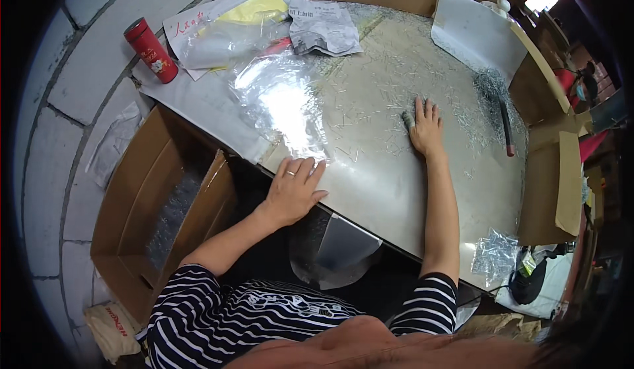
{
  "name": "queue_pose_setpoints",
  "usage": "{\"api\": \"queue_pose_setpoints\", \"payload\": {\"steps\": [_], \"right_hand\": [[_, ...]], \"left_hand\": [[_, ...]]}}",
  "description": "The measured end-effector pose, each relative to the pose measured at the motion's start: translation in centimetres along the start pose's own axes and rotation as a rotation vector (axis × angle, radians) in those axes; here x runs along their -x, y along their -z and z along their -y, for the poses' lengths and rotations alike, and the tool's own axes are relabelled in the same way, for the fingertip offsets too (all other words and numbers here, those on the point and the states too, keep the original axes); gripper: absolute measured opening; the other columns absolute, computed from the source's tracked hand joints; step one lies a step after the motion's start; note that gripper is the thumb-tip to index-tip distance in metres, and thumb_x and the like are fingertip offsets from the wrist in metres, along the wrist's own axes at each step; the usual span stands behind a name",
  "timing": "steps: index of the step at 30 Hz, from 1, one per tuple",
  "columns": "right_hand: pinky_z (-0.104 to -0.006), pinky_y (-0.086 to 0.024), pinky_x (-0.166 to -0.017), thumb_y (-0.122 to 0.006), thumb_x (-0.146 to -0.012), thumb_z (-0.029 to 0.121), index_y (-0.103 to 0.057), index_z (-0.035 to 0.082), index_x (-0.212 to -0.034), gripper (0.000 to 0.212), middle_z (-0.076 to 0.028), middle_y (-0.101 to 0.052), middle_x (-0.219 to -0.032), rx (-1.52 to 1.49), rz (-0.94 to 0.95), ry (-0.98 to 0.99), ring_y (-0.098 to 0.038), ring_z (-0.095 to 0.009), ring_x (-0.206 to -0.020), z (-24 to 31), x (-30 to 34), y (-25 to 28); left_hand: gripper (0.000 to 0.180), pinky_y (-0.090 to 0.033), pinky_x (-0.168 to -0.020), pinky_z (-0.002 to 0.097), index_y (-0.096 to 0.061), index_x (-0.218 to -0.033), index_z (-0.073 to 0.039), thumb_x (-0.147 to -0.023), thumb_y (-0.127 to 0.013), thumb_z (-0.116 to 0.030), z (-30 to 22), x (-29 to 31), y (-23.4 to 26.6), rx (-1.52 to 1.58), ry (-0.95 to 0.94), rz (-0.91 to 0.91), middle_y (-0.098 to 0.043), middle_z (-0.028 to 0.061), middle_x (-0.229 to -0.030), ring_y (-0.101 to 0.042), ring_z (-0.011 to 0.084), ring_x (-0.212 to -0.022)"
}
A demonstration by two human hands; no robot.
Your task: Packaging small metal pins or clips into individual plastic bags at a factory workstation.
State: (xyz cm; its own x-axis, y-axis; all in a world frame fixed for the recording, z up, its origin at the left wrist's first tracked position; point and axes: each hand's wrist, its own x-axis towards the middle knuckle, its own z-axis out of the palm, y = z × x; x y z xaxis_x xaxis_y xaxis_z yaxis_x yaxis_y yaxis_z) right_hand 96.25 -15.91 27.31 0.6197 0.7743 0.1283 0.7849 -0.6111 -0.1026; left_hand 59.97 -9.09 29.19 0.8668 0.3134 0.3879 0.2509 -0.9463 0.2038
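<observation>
My right hand [427, 130] lies on the grey tabletop [383, 194] with its fingers stretched forward. Small thin silvery pins [380, 98] are scattered about it; something dark, perhaps a thumb cover or a bunch of pins, shows at its left side. At the table's front edge rests my left hand [294, 190], fingers loosely extended and a ring on one of them. Its fingertips touch or nearly touch the lower end of a shiny clear plastic bag [281, 105]. Farther right, a dense heap of pins [487, 85] lies beside a dark rod with a reddish end [508, 128].
A red flask [151, 50] stands at the far left near papers [323, 27]. An open cardboard box [132, 204] holding clear plastic sits left, below the table. Cardboard flaps [547, 187] border the right side, with small clear bags [495, 257] near the front corner.
</observation>
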Motion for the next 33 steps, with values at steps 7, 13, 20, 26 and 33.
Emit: {"api": "queue_pose_setpoints", "payload": {"steps": [7,13,20,26,33], "right_hand": [[-0.0515,-0.022,-0.113,-0.046,-0.097,0.030,-0.030,0.003,-0.145,0.057,-0.023,-0.025,-0.152,-0.097,-0.083,0.107,-0.021,-0.041,-0.141,-0.8,11.6,0.9],[-0.0486,-0.024,-0.112,-0.054,-0.092,0.017,-0.045,-0.001,-0.134,0.047,-0.021,-0.037,-0.146,-0.296,-0.099,0.050,-0.030,-0.039,-0.137,2.7,18.6,3.6],[-0.0357,-0.045,-0.093,-0.074,-0.077,0.011,-0.057,0.001,-0.116,0.044,-0.015,-0.062,-0.115,-0.815,0.009,0.131,-0.059,-0.030,-0.108,14.6,27.0,10.3],[-0.0249,-0.047,-0.064,-0.069,-0.081,0.003,-0.061,-0.002,-0.078,0.010,-0.006,-0.064,-0.077,-1.032,0.113,-0.075,-0.060,-0.010,-0.069,15.5,30.4,6.2],[-0.0221,-0.049,-0.065,-0.063,-0.082,-0.007,-0.057,-0.002,-0.093,0.013,-0.005,-0.062,-0.081,-1.623,0.115,-0.284,-0.059,-0.009,-0.070,15.2,34.5,2.3]], "left_hand": [[0.059,-0.032,-0.106,0.0440,-0.051,-0.131,-0.003,-0.082,-0.067,-0.031,2.2,1.8,0.9,0.174,0.015,-0.119,-0.044,0.0166,-0.139,-0.042,0.0317,-0.128],[0.032,-0.036,-0.103,0.0411,-0.062,-0.112,-0.008,-0.081,-0.064,-0.005,2.1,4.4,-1.1,0.216,-0.150,-0.236,-0.061,0.0094,-0.119,-0.056,0.0275,-0.114],[0.008,-0.044,-0.070,0.0427,-0.054,-0.080,-0.002,-0.075,-0.050,0.002,-2.5,3.6,1.4,0.528,-0.245,-0.026,-0.051,0.0138,-0.076,-0.052,0.0345,-0.077],[0.004,-0.048,-0.069,0.0331,-0.063,-0.083,0.000,-0.079,-0.061,-0.001,-3.9,7.1,1.2,0.905,0.097,0.337,-0.061,0.0075,-0.079,-0.060,0.0213,-0.076],[0.010,-0.047,-0.065,0.0204,-0.070,-0.093,0.003,-0.084,-0.065,0.000,-4.8,11.5,-2.3,1.517,0.512,0.200,-0.066,0.0039,-0.079,-0.060,0.0081,-0.070]]}}
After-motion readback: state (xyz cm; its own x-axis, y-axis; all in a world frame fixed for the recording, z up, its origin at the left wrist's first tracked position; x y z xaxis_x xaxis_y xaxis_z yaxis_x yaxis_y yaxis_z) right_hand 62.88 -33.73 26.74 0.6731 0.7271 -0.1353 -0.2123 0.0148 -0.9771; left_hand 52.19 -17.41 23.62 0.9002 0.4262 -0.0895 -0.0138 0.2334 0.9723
